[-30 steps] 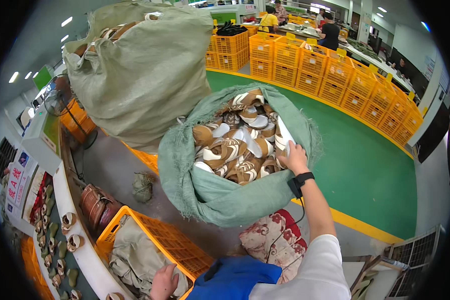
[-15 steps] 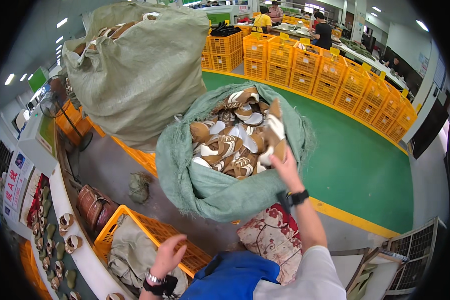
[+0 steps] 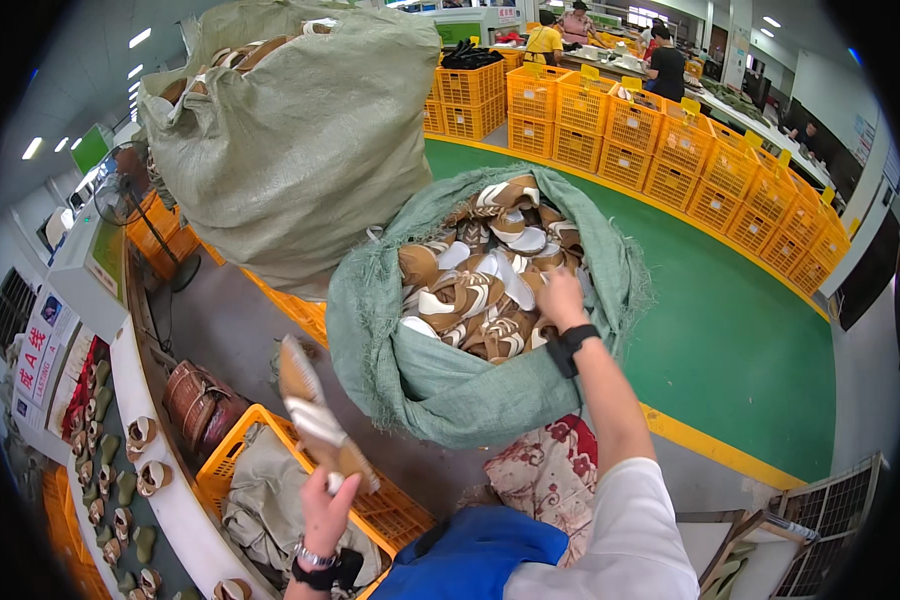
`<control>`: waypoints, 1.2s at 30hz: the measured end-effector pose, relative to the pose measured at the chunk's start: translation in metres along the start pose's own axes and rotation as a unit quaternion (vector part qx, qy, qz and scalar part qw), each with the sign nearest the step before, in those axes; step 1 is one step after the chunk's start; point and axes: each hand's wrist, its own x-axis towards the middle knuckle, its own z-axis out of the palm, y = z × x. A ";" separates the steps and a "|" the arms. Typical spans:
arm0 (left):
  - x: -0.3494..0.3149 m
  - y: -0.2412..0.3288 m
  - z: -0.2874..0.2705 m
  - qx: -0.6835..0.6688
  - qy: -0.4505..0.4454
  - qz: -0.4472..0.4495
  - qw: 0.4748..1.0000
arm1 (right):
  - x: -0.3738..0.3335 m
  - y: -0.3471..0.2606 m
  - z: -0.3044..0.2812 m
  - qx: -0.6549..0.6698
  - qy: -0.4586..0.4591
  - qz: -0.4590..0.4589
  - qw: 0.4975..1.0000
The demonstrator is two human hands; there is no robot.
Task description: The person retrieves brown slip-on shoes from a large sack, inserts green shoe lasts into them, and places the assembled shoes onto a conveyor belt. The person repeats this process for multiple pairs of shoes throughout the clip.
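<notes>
My left hand point(image 3: 328, 515) is closed around one end of a tan and white shoe upper point(image 3: 320, 420). This upper is tilted above a yellow crate point(image 3: 270, 440) that has grey-green cloth point(image 3: 265, 492) in it. Ahead of me, a green woven sack point(image 3: 470, 405) with its rim rolled down is full of similar brown and white shoe uppers point(image 3: 465, 295). My right hand point(image 3: 564, 300) reaches into the right side of this pile. Its fingers point down among the uppers and are mostly hidden.
A large pale sack point(image 3: 290, 140) of uppers stands at the back left. Uppers and green pieces lie on a conveyor point(image 3: 105, 480) at left. Stacked yellow crates point(image 3: 670, 150) line the green floor point(image 3: 740, 330). Floral cloth point(image 3: 545, 475) lies below the green sack. People work far back.
The upper that was in my right hand over the sack is now in my left hand, which was free. My right hand has lowered into the pile. The view has shifted slightly.
</notes>
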 end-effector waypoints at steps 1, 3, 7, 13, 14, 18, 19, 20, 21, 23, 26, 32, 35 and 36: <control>-0.011 -0.009 -0.006 -0.045 0.031 -0.019 0.998 | 0.001 0.028 0.010 -0.085 -0.001 0.076 0.993; -0.031 -0.028 -0.025 -0.075 0.059 -0.074 0.993 | -0.003 0.084 0.010 0.036 -0.068 0.199 0.977; -0.082 -0.061 -0.057 -0.079 0.081 -0.159 0.981 | -0.020 0.141 -0.010 0.016 -0.201 0.145 0.969; -0.096 -0.070 -0.056 -0.135 0.140 -0.188 0.963 | -0.010 0.122 0.030 0.056 -0.096 0.080 0.991; -0.094 -0.065 -0.052 -0.124 0.124 -0.182 0.968 | -0.010 0.116 0.043 0.004 -0.081 0.081 0.993; -0.086 -0.040 -0.041 -0.100 0.084 -0.161 0.978 | -0.001 0.097 0.067 0.015 -0.118 0.183 0.976; -0.086 -0.035 -0.040 -0.099 0.075 -0.161 0.979 | 0.000 0.089 0.065 0.002 -0.113 0.212 0.971; -0.086 -0.031 -0.040 -0.117 0.074 -0.166 0.976 | 0.002 0.081 0.060 0.019 -0.125 0.251 0.960; -0.087 -0.029 -0.041 -0.110 0.073 -0.168 0.977 | -0.002 0.070 0.052 -0.029 -0.060 0.137 0.988; -0.092 -0.028 -0.042 -0.101 0.071 -0.174 0.977 | -0.014 0.044 0.032 -0.135 0.045 -0.043 0.989; -0.101 -0.033 -0.041 -0.123 0.098 -0.194 0.968 | -0.071 0.008 0.001 -0.093 -0.177 -0.091 0.976; -0.111 -0.040 -0.036 -0.096 0.089 -0.226 0.965 | -0.139 -0.003 -0.010 0.048 -0.095 0.015 0.994; -0.109 -0.038 -0.032 -0.142 0.084 -0.185 0.969 | -0.123 -0.004 -0.012 0.287 -0.053 0.078 0.953; -0.108 -0.037 -0.031 -0.135 0.076 -0.188 0.970 | -0.119 -0.008 -0.016 0.408 -0.043 0.091 0.907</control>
